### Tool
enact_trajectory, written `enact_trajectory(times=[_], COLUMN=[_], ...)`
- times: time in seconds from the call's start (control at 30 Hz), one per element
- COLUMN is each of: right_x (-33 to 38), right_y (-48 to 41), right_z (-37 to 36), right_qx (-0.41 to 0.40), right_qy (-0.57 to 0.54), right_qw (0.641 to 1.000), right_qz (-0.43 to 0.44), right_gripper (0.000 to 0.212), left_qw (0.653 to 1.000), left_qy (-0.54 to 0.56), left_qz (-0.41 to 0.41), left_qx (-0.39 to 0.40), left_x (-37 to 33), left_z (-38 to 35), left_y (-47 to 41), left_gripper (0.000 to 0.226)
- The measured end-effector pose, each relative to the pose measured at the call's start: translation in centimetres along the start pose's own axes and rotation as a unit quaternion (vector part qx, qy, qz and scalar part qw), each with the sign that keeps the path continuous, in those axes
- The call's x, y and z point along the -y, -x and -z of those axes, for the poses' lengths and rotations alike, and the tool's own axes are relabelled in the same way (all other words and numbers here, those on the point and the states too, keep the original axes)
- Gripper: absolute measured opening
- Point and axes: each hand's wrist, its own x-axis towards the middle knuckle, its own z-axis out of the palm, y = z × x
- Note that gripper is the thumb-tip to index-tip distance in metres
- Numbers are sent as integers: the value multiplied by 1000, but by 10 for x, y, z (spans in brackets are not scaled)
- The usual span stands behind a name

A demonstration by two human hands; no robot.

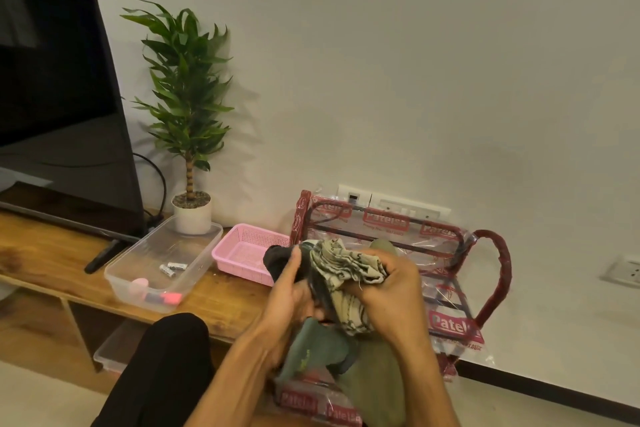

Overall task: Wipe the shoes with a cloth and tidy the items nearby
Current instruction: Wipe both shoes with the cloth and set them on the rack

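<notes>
My left hand [289, 291] grips a black shoe [277, 258] from the left, thumb up along its side. My right hand [391, 282] holds a bunched beige patterned cloth [341, 265] against the shoe's top. Both hands are raised in front of a red shoe rack [498, 263] wrapped in clear printed plastic. Below my hands lie a grey-green shoe [313, 348] and an olive shoe [375, 381] on the rack's lower part. Much of the black shoe is hidden by the cloth and my fingers.
A wooden TV bench [41, 253] on the left carries a TV [52, 97], a potted plant [188, 107], a clear plastic tub [194, 260] with batteries and pink items, and a pink basket [242, 246]. My knee in black [169, 357] is low left. Wall sockets [623, 272] are at right.
</notes>
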Motion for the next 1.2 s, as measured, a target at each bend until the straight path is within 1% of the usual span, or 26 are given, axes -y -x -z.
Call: enact_trajectory(times=[0.07,0.1,0.17,0.2,0.23,0.27,0.3,0.33,0.37,0.4,0.43,0.53,0.6,0.67,0.7,0.77,0.8,0.83,0.87,1.0,1.07,1.1,1.17,1.2], right_x=[2,3,4,5,5,5,4,1,-2,-5,-8,-14,-13,-12,-12,-14,-15,-16,-16,-24,-27,-27,-26,-25], right_y=[1,2,2,2,1,0,-3,-7,-10,-12,-14,-10,-4,-1,0,0,0,0,0,-2,-3,-4,-5,-4], right_z=[-7,-11,-17,-19,-20,-19,-18,-15,-12,-8,-5,6,13,16,17,17,17,17,17,22,26,28,35,38], right_qx=[-32,-48,-53,-42,-27,-16,-19,-35,-57,-80,-100,-125,-121,-123,-125,-125,-123,-121,-119,-135,-150,-155,-166,-172], right_qy=[2,6,13,21,32,47,62,76,88,97,99,77,59,44,39,27,23,20,17,1,-7,-9,-14,-18], right_qw=[999,999,998,999,999,999,998,996,994,992,990,989,991,991,991,992,992,992,993,991,988,987,986,984], right_qz=[1,4,8,5,-2,-9,-15,-20,-22,-24,-28,-30,-21,-14,-12,-10,-8,-5,-4,-20,-31,-31,-30,-30], right_gripper=[30,29,29,29,29,30,31,32,32,30,30,31,38,42,43,43,44,44,44,37,36,35,32,32], left_qw=[1000,1000,999,998,994,990,991,992,991,985,976,945,914,863,829,754,726,709,700,703,679,672,674,672], left_qy=[-6,2,8,-5,-34,-68,-85,-103,-118,-164,-206,-313,-398,-501,-558,-655,-685,-701,-707,-696,-710,-711,-704,-705], left_qz=[8,15,1,-9,-35,-41,-29,-12,-13,-33,-55,-88,-70,-55,-48,-40,-36,-41,-52,-72,-107,-122,-139,-152], left_qx=[6,7,-34,-64,-93,-114,-97,-78,-63,-48,-37,-33,-20,-9,-12,-35,-50,-66,-79,-124,-151,-166,-175,-168], left_x=[4,7,8,9,12,18,22,22,18,17,16,10,2,-4,-7,-11,-11,-11,-11,-10,-5,-2,1,3], left_z=[-4,-5,-10,-5,2,8,8,4,-3,-8,-10,-4,0,1,-2,-5,-6,-6,-5,2,6,9,13,16], left_y=[2,3,3,-5,-15,-25,-28,-27,-16,-9,-4,3,6,8,10,13,15,17,17,18,16,15,14,12], left_gripper=[84,85,72,60,51,54,63,66,54,36,24,15,17,17,18,30,35,37,36,28,22,18,12,13])
